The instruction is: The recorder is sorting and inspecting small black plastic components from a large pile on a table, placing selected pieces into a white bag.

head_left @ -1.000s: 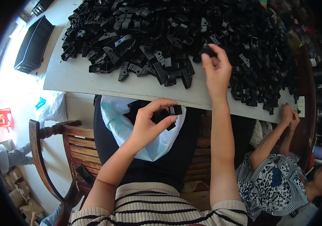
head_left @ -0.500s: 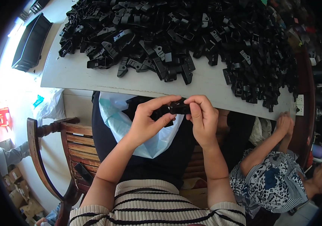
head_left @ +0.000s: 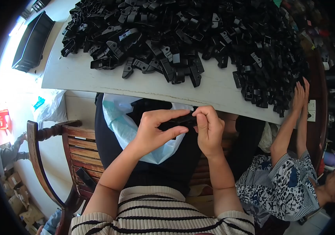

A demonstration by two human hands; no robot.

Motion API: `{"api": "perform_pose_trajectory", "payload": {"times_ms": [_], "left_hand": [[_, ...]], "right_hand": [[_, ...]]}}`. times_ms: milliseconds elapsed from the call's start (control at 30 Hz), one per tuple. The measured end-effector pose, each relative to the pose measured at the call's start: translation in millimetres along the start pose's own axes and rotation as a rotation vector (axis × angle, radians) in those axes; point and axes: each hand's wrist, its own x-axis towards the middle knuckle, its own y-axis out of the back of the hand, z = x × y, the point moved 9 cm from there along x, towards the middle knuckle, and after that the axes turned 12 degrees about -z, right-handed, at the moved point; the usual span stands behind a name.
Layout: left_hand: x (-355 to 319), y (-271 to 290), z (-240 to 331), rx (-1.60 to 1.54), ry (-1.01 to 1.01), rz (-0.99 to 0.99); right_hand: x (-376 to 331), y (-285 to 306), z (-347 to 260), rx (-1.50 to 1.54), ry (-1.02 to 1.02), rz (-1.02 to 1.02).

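Over my lap, just off the table's front edge, I hold a small black plastic part (head_left: 188, 119) between both hands. My left hand (head_left: 148, 127) has its thumb and fingers around the left end, partly wrapped. My right hand (head_left: 209, 131) pinches the other end with curled fingers and thumb. The part's exact shape is hard to make out against the dark background. Beneath my hands a white and teal plastic bag (head_left: 114, 119) sits open on my lap, with black pieces (head_left: 142, 105) inside. A big heap of similar black parts (head_left: 148, 43) covers the table beyond.
The grey table (head_left: 81, 80) ends just ahead of my hands. At the right, a co-worker's hands (head_left: 299, 96) touch the heap's edge. A wooden chair (head_left: 83, 145) is at my left, a black bin (head_left: 32, 43) at far left, and cardboard boxes (head_left: 22, 196) lie lower left.
My hands have drawn slightly closer around the black part and turned it, so less of it shows. The co-worker's hands have moved forward from the table's edge to the heap.
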Motion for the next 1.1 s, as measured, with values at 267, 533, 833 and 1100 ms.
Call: {"api": "perform_pose_trajectory", "payload": {"times_ms": [267, 533, 833, 1100], "left_hand": [[2, 1, 8, 0.065, -0.095, 0.000], [-4, 0, 4, -0.053, -0.031, -0.046], [-12, 24, 35, 0.649, -0.178, 0.030], [34, 23, 60, 0.943, -0.147, 0.348]], "right_hand": [[-5, -6, -9, -0.360, 0.229, 0.075], [-4, -23, 31, 0.203, -0.113, -0.216], [99, 27, -8, -0.469, 0.070, 0.093], [110, 29, -3, -0.545, 0.200, 0.079]]}}
